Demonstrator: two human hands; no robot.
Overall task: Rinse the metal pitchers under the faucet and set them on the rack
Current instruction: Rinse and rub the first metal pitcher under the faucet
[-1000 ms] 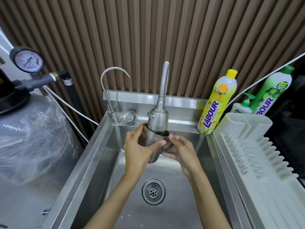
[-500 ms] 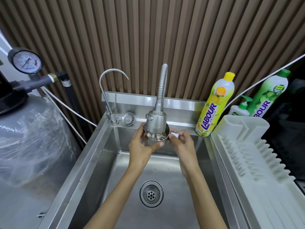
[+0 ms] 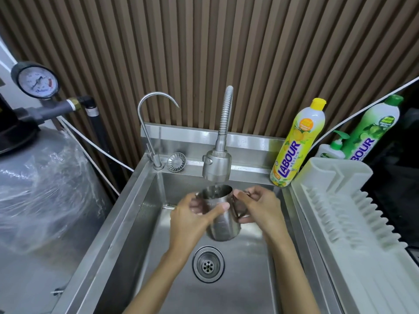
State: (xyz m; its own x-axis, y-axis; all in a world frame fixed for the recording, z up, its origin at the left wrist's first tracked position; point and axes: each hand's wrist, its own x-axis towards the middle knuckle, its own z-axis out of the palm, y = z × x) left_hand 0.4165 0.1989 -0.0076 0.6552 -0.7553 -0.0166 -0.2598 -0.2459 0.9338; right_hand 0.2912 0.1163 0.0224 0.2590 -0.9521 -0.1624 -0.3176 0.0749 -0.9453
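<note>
Pitcher (image 3: 223,225): centre of frame, up over the sink (image 3: 127,200), mouth up right beneath the faucet head (image 3: 217,164)
Left hand (image 3: 190,219): wrapped round the body, thumb laid across the front wall
Right hand (image 3: 260,207): curled in at the handle side, fingers pinching the handle
Water: thin stream dropping into the mouth, by the look of it
Rinse: best to hold the mouth dead under the stream, swirl, then tip out toward the drain (image 3: 208,265); firm grip advised, wet steel likely slippery
Rack (image 3: 340,211): right of frame, white, beside the sink; set-down not yet done
Around: yellow soap bottle (image 3: 294,143) at the sink's back right corner, green bottle (image 3: 371,132) and pump bottle (image 3: 333,148) behind the rack; gooseneck tap (image 3: 147,123) and strainer cap (image 3: 176,162) at the basin's upper left; pressure gauge (image 3: 36,80) and plastic-wrapped tank (image 3: 45,189) far left
In the way: faucet head low over the rim, a knock likely on lifting straight up; yellow soap bottle near the path to the rack
</note>
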